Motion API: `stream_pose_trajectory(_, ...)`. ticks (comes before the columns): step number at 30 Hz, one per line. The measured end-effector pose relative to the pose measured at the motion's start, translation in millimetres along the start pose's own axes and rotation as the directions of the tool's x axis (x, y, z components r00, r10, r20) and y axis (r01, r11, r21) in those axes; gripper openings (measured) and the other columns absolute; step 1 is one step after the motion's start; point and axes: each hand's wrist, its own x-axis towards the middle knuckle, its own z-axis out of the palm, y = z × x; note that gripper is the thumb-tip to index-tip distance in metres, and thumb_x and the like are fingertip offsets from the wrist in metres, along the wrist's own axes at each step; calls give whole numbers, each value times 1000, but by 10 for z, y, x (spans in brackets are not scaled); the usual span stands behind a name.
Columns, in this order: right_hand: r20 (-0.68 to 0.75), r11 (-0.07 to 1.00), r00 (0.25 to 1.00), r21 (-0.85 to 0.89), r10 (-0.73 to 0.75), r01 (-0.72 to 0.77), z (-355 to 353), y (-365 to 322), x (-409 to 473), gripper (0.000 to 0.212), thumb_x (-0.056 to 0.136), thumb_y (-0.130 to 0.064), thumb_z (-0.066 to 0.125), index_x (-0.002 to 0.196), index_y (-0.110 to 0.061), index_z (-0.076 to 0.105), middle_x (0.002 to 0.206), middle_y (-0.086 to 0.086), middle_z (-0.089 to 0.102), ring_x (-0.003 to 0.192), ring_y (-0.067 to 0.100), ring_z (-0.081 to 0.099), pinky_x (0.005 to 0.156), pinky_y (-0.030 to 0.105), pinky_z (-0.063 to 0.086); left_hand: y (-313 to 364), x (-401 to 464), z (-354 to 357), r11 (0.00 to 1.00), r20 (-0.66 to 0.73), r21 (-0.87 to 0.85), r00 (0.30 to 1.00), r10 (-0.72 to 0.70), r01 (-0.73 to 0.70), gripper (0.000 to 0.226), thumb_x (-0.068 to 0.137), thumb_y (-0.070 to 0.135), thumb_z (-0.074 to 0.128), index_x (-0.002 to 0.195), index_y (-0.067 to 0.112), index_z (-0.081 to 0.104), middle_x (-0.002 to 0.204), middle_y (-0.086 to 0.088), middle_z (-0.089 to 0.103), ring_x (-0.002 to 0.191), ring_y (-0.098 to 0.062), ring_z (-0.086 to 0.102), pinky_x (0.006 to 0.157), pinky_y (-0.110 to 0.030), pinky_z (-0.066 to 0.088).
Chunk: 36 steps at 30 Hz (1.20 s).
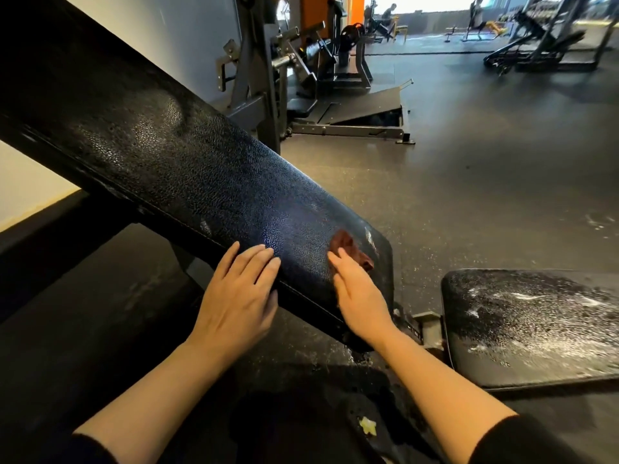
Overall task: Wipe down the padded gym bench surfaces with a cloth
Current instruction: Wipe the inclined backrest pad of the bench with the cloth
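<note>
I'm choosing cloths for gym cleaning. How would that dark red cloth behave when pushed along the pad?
The dark red cloth looks thin and floppy, bunching beyond the right hand. It probably slides easily, since the backrest pad looks smooth and glossy.

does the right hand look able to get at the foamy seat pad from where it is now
Probably yes. The right hand presses the cloth flat on the backrest pad's lower end, and the seat pad lies just beside it with nothing between.
</note>
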Motion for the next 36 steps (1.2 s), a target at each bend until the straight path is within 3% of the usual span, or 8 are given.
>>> stream_pose_trajectory(4, -37, 989, 989, -14, 144, -145, 13, -95, 11, 43, 100, -15, 39, 143, -18, 41, 155, 3, 29, 142, 22, 28, 115, 32, 19, 107, -16, 42, 1000, 2, -9, 1000, 24, -24, 46, 82, 27, 45, 117, 4, 64, 124, -11, 61, 120, -27, 52, 111, -47, 29)
stream_pose_trajectory(8, 35, 985, 985, -29, -169, 170, 192, -548, -16, 49, 97, -19, 36, 146, -16, 35, 154, 4, 30, 142, 18, 28, 117, 27, 14, 153, -9, 57, 998, 2, -17, 998, 64, -64, 46, 82, 24, 44, 117, 2, 63, 124, -13, 61, 119, -28, 53, 111, -47, 29)
stream_pose_trajectory(10, 72, 981, 979, -30, -191, 193, 131, -419, -102, 49, 99, -18, 38, 148, -19, 32, 155, 0, 29, 143, 14, 25, 118, 24, 13, 160, -22, 85, 996, -2, -20, 997, 82, -82, 43, 83, 22, 45, 117, 2, 63, 123, -13, 61, 118, -29, 54, 111, -47, 30)
stream_pose_trajectory(16, 10, 994, 994, 20, 106, -107, -119, 156, -330, 47, 100, -10, 40, 146, -21, 36, 155, -1, 27, 143, 16, 24, 113, 19, 11, 209, -61, 127, 994, 6, -43, 995, 102, -102, 41, 84, 21, 48, 117, 4, 65, 123, -12, 61, 119, -29, 53, 111, -46, 30)
stream_pose_trajectory(22, 0, 999, 999, 26, -44, 44, -30, 43, -564, 48, 99, -13, 40, 145, -24, 36, 154, -4, 29, 142, 12, 26, 119, 33, 18, 372, 94, 172, 966, 31, -55, 967, 255, -253, 34, 86, 21, 51, 113, 5, 66, 121, -11, 62, 117, -28, 55, 110, -43, 33)
stream_pose_trajectory(29, 50, 993, 992, -10, 120, -119, -148, 530, 354, 48, 100, -12, 37, 148, -19, 32, 157, 5, 22, 145, 26, 19, 117, 51, 16, 394, 629, 237, 946, 86, -8, 942, 324, -325, 32, 87, 22, 45, 102, 6, 68, 113, -11, 65, 113, -28, 57, 106, -37, 32)
stream_pose_trajectory(33, -8, 997, 997, 2, 74, -74, -102, 410, 84, 47, 101, -13, 38, 147, -20, 32, 156, 4, 24, 145, 19, 21, 120, 37, 14, 335, 932, 278, 953, 223, 11, 930, 293, -303, 41, 85, 30, 38, 105, 10, 67, 114, -9, 64, 115, -27, 56, 104, -38, 37)
stream_pose_trajectory(36, -18, 1000, 1000, 13, 5, -5, -71, 402, -151, 48, 101, -19, 35, 148, -25, 30, 157, -1, 24, 144, 14, 19, 120, 32, 13, 334, 972, 376, 950, 265, -4, 916, 301, -311, 41, 86, 33, 51, 118, 11, 64, 124, -10, 62, 123, -27, 53, 106, -41, 39)
